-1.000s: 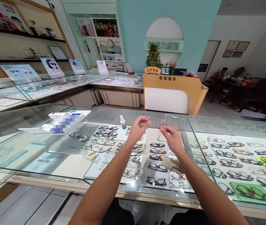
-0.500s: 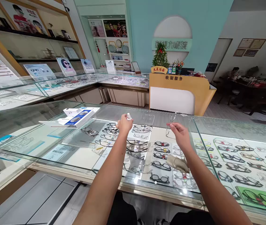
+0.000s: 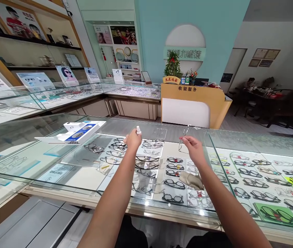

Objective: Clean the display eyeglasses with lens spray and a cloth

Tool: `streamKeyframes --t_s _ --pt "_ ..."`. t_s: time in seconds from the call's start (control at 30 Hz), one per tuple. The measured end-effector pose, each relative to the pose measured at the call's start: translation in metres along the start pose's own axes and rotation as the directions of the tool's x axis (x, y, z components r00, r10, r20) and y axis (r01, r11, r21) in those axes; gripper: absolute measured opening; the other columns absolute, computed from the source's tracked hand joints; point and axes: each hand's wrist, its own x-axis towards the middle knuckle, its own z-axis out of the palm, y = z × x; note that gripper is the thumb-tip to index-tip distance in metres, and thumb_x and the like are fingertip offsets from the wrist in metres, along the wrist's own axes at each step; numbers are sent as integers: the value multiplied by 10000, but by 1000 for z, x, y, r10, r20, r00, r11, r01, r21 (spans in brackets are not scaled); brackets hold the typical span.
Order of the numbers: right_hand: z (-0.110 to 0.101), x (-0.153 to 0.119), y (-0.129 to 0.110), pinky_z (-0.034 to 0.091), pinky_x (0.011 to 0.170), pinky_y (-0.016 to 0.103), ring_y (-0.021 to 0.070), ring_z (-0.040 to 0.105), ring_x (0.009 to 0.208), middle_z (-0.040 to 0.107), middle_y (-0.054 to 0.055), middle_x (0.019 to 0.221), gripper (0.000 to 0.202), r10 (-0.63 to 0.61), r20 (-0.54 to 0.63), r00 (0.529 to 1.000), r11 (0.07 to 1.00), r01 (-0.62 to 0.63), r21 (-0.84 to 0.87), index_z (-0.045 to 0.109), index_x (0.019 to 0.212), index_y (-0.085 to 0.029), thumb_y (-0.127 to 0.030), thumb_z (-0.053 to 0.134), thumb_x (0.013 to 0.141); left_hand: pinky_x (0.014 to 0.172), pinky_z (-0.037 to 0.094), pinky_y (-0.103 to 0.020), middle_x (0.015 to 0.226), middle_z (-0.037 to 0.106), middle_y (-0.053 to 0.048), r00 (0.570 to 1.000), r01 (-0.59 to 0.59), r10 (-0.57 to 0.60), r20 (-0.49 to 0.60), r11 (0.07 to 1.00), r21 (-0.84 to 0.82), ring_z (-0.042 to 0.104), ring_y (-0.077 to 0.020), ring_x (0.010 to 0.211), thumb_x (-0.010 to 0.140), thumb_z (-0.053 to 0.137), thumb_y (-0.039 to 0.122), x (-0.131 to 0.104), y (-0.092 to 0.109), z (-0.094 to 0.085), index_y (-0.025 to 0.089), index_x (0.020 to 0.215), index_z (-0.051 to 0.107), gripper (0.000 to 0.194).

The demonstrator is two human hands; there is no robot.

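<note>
My left hand (image 3: 133, 140) is wrapped round a small white bottle (image 3: 138, 130), whose top sticks up past the fingers, above the glass counter. To its right, my right hand (image 3: 193, 146) pinches a thin-rimmed pair of glasses (image 3: 179, 144), held upright over the glass with one lens above the fingers and one below. A crumpled beige cloth (image 3: 191, 179) lies on the glass beside my right forearm. Several dark-framed glasses (image 3: 173, 184) show in rows inside the case beneath.
White and blue cardboard displays (image 3: 80, 132) stand on the counter at the left. A glass edge (image 3: 221, 162) crosses the counter right of my right hand. Farther off are a wooden cashier desk (image 3: 195, 93), another display counter (image 3: 133, 91) and a person seated at the far right.
The view has shifted slightly, so the counter and both hands appear a little farther left. Both hands keep their hold, the left on the bottle and the right on the glasses.
</note>
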Motion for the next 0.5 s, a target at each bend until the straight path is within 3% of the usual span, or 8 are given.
streamKeyframes --t_s 0.07,0.13,0.2,0.23,0.3,0.37,0.43,0.5 --pt "-1 1 2 499 948 423 268 678 998 815 69 1061 339 -8 -4 1000 1000 8 7 818 935 -249 -570 714 906 1060 368 -578 1281 725 -150 995 -70 64 -83 995 -70 559 -423 1296 972 601 332 -1 3 -2 259 1220 641 261" --pt "-3 3 2 494 935 417 265 669 985 814 68 1048 338 -18 -9 1000 1000 18 22 818 928 -250 -572 716 903 1031 444 -521 1268 686 -156 973 -203 167 -158 948 -245 583 -372 1249 994 568 398 -6 11 -4 241 1254 612 307" --pt "-4 4 1 489 917 409 262 660 973 812 66 1036 335 -23 -12 1000 998 24 49 817 923 -253 -574 724 895 923 534 -433 1214 653 -133 952 -304 267 -147 801 -515 628 -301 1142 1003 545 507 -15 25 -6 236 1293 561 397" --pt "-5 4 0 486 909 407 261 657 969 811 65 1034 334 -22 -12 1000 998 23 66 814 919 -255 -576 729 890 853 562 -393 1187 639 -113 945 -300 312 -102 697 -651 644 -269 1082 993 549 563 -21 34 -7 242 1309 534 451" --pt "-7 4 -5 483 908 409 263 656 974 809 65 1038 334 -15 -5 1000 995 16 99 808 914 -258 -583 734 885 738 581 -338 1158 621 -77 915 -192 402 25 489 -851 654 -224 989 949 594 641 -38 54 -9 267 1324 490 540" --pt "-9 3 -11 484 924 418 270 659 994 808 66 1040 341 -15 10 1000 992 13 126 802 910 -261 -594 734 884 685 584 -314 1132 628 -56 852 -39 504 142 332 -943 647 -202 939 903 670 635 -56 75 -11 286 1305 474 567" --pt "-11 1 -17 488 946 429 277 666 1023 810 67 1044 343 -16 32 999 987 11 160 796 906 -264 -602 741 879 626 561 -284 1049 638 -32 750 120 615 243 236 -964 634 -190 873 893 710 578 -74 94 -15 307 1292 468 540" --pt "-12 0 -22 495 964 436 281 678 1051 813 64 1053 337 -12 56 998 978 0 206 784 893 -269 -603 754 871 553 491 -237 933 617 -13 635 258 703 321 199 -945 601 -175 786 893 712 529 -88 106 -18 305 1261 507 477"
